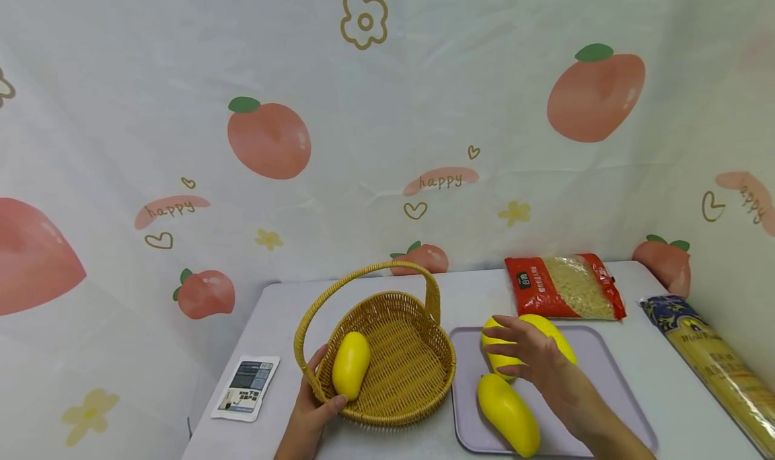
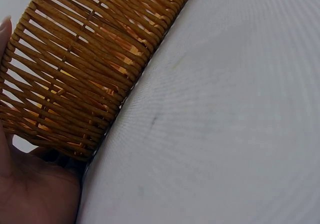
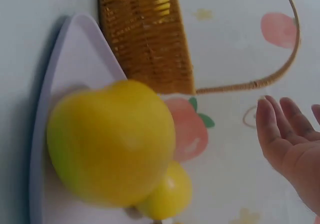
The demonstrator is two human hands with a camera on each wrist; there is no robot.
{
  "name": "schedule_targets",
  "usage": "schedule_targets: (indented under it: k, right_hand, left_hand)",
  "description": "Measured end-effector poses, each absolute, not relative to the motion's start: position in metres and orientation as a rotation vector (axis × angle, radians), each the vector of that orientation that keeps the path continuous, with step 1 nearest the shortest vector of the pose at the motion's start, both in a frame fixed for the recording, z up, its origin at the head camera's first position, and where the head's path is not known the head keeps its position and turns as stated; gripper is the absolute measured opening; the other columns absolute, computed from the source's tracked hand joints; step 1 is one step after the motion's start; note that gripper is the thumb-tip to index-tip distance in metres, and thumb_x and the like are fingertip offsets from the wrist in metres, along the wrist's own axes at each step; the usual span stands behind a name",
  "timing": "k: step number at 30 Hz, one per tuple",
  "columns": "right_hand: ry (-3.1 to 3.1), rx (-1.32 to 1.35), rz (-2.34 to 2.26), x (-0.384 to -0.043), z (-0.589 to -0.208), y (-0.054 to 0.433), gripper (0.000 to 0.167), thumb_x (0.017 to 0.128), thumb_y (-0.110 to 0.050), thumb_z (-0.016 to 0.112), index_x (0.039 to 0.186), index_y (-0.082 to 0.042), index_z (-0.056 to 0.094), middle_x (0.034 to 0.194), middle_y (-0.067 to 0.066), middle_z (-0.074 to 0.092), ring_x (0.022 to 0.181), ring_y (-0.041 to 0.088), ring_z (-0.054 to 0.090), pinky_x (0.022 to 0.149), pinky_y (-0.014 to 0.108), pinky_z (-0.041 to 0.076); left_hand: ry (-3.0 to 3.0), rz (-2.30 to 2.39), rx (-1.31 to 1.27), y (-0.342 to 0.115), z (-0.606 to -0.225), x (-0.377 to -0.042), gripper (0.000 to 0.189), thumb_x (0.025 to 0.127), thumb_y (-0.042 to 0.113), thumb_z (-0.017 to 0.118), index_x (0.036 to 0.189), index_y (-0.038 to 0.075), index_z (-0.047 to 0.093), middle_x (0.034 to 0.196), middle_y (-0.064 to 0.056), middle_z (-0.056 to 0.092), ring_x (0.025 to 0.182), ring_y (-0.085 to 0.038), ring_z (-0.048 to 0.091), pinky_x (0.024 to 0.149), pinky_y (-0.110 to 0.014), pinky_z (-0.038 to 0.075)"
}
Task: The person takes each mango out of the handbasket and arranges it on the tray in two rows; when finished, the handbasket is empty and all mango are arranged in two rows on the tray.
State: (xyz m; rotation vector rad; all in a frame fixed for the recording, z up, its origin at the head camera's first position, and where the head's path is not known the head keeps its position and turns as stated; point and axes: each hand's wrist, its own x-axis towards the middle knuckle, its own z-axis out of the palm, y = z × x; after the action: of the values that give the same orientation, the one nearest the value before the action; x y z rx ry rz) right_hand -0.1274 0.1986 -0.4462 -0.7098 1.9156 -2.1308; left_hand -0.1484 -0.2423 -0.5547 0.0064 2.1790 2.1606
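My left hand grips the left side of a wicker basket, thumb over the rim and fingers around the outside. Inside the basket a yellow mango lies against the left wall. In the left wrist view the woven side of the basket stands on the table, next to my palm. My right hand hovers over a pale purple tray, holding nothing, fingers spread toward the basket. A mango lies at the tray's front; more mangoes behind are partly covered by the hand.
A red bag of pasta lies behind the tray. Along the right table edge is a long yellow and blue packet. A small white packet lies left of the basket. The basket's tall handle arches up; a printed curtain hangs behind.
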Motion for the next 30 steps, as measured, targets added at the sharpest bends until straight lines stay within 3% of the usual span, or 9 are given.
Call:
schedule_targets:
  k: [9, 18, 24, 30]
  right_hand:
    - [1.78, -0.686, -2.065, -0.13, -0.45, 0.16, 0.062, 0.116, -0.05, 0.012, 0.168, -0.028, 0.04, 0.163, 0.025, 0.038, 0.143, 0.042, 0.046, 0.108, 0.058, 0.045]
    - [1.642, -0.639, -2.135, -0.135, -0.454, 0.127, 0.073, 0.117, -0.053, 0.015, 0.169, -0.005, 0.031, 0.161, 0.023, 0.043, 0.143, 0.041, 0.046, 0.109, 0.055, 0.044]
    - [1.598, -0.566, -2.134, -0.141, -0.457, 0.1, 0.075, 0.116, -0.056, 0.02, 0.169, -0.003, 0.029, 0.162, 0.022, 0.044, 0.144, 0.045, 0.045, 0.111, 0.057, 0.045]
    - [1.619, -0.543, -2.116, -0.151, -0.46, 0.078, 0.076, 0.117, -0.057, 0.023, 0.167, 0.0, 0.03, 0.16, 0.023, 0.046, 0.141, 0.041, 0.05, 0.112, 0.06, 0.046]
  left_hand:
    - [2.177, 2.154, 0.015, -0.242, -0.554, -0.148, 0.092, 0.099, 0.013, 0.08, 0.172, 0.035, 0.029, 0.177, -0.011, 0.02, 0.149, -0.023, 0.039, 0.108, -0.017, 0.04]
    - [2.153, 2.161, -0.008, -0.243, -0.555, -0.149, 0.091, 0.099, 0.014, 0.081, 0.17, 0.038, 0.03, 0.177, -0.01, 0.019, 0.152, -0.031, 0.032, 0.107, -0.017, 0.04]
    - [2.161, 2.158, -0.01, -0.244, -0.557, -0.15, 0.091, 0.099, 0.015, 0.082, 0.17, 0.039, 0.031, 0.177, -0.009, 0.02, 0.153, -0.031, 0.032, 0.107, -0.016, 0.039]
    - [2.188, 2.134, -0.016, -0.244, -0.556, -0.151, 0.091, 0.099, 0.016, 0.082, 0.171, 0.038, 0.031, 0.177, -0.01, 0.021, 0.153, -0.031, 0.033, 0.106, -0.015, 0.039]
